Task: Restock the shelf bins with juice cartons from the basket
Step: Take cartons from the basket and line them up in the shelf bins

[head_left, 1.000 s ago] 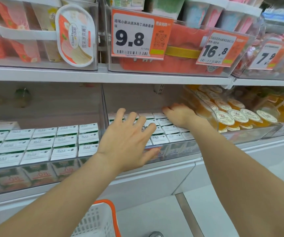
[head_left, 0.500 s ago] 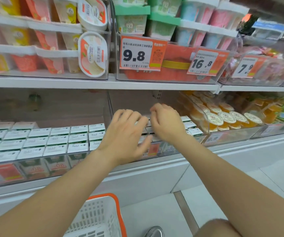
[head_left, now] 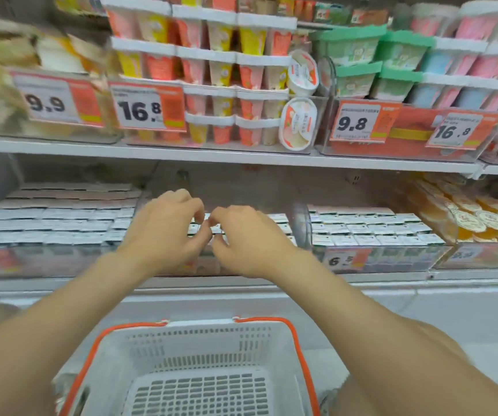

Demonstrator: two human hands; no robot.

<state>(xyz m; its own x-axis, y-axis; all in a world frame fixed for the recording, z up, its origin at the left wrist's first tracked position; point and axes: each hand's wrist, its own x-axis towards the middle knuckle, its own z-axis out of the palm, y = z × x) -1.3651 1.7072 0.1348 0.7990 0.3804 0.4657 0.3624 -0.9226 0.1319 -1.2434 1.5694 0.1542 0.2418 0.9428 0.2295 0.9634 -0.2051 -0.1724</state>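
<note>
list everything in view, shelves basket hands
shelf bins: at least three, clear, lower shelf
juice cartons: many, white tops, rows inside those bins
basket: one, white with orange handles, bottom centre, no cartons visible inside
orange cups: many, orange with white lids, lower shelf right
price tags: at least five, orange and white, on bin fronts
tall cups: many, pink and yellow, upper shelf centre
round tubs: two, white and orange, beside the tall cups
lidded tubs: many, green, blue, pink, upper shelf right
left hand: one, bare, over the middle bin, fingers curled
right hand: one, bare, beside it, grip unclear
</note>
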